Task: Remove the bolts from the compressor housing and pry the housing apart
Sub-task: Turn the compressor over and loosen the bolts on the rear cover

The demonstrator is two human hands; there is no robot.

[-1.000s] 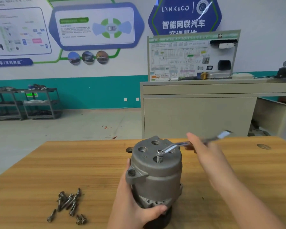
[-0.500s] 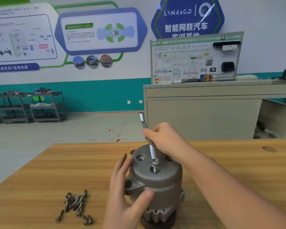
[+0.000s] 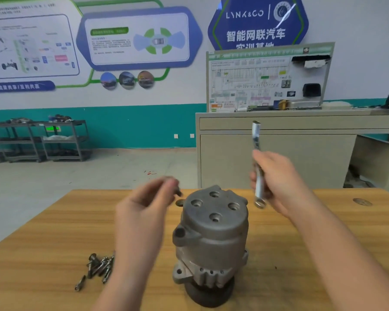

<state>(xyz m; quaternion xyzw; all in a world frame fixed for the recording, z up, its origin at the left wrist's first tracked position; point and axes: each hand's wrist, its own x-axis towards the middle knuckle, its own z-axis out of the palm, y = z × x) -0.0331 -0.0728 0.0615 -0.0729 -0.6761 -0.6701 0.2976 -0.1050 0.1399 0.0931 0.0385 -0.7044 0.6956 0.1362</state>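
Note:
The grey compressor housing (image 3: pixel 213 234) stands upright on the wooden table (image 3: pixel 43 232), on a black pulley. Its top face shows several empty bolt holes. My right hand (image 3: pixel 276 182) hovers just right of the housing top, gripping a silver wrench (image 3: pixel 257 167) held nearly upright, its ring end down and off the housing. My left hand (image 3: pixel 144 203) is raised left of the housing, blurred, pinching a small dark bolt (image 3: pixel 177 193) between fingertips. A pile of removed bolts (image 3: pixel 97 267) lies on the table at the left.
A round hole (image 3: pixel 179 202) in the tabletop shows just behind the housing, and a round metal insert (image 3: pixel 362 201) sits at the far right. Beyond the table stand a beige cabinet (image 3: pixel 279 151) with a display board and metal shelves (image 3: pixel 38 140) by the wall.
My right hand lifted the wrench off the housing top and swung it to the right. My left hand let go of the housing, rose to the left and now pinches a bolt.

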